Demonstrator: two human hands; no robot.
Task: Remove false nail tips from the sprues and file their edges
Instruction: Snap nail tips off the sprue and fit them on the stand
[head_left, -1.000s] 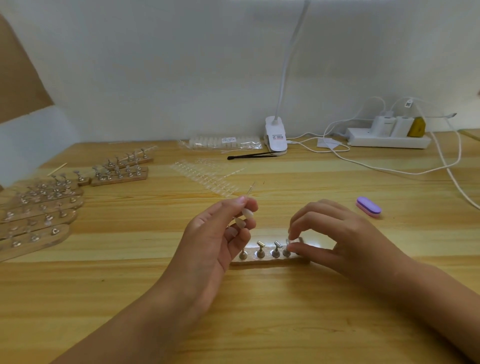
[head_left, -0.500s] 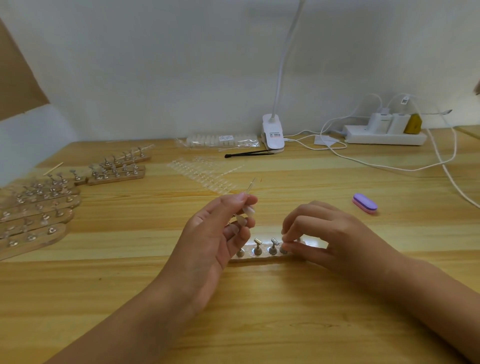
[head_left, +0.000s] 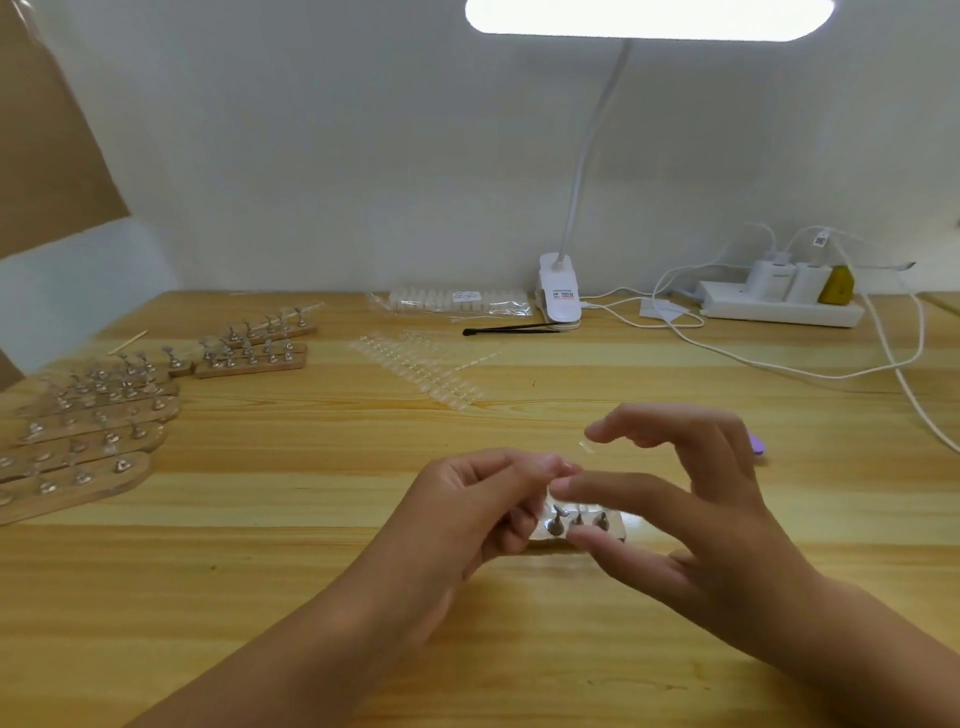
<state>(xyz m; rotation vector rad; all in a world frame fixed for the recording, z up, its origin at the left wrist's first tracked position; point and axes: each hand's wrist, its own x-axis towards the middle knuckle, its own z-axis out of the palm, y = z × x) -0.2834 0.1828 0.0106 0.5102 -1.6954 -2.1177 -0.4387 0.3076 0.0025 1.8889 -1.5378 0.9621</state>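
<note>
Two stretches of bare wood run along the near edge and right side of the table (head_left: 156, 597); wooden holders (head_left: 93, 441) crowd its left edge, and a power strip (head_left: 779, 312) and cables (head_left: 779, 366) sit along the far right. Clear sprues (head_left: 415, 369) lie far of the hands. The left hand (head_left: 467, 519) is curled, thumb and forefinger pinching a tiny, glassy nail tip (head_left: 586, 446) that juts just under the top finger of the right hand (head_left: 701, 519), whose fingers are spread above a small holder (head_left: 558, 525).
</note>
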